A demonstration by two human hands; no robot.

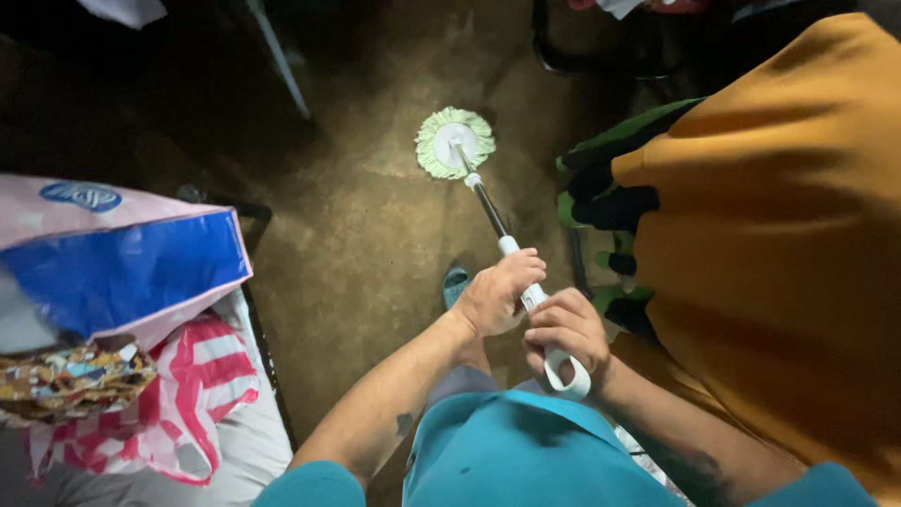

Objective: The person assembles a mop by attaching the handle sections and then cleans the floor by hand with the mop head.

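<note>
A mop with a round pale green head (455, 142) rests on the brown concrete floor (375, 235). Its thin metal and white handle (493, 214) slants back toward me. My left hand (499, 293) is wrapped around the white grip higher up the shaft. Just behind it, my right hand (567, 330) clasps the handle's end, where a white loop (563, 371) sticks out below the fingers. Both forearms reach in from the bottom, over my teal clothing.
A mustard-yellow cloth (779, 235) drapes over the right side, with a green and black patterned fabric (610, 188) beneath it. At left lie a blue and pink bag (122, 263) and a red-striped plastic bag (178, 404). A foot in a teal sandal (455, 282) stands on the floor.
</note>
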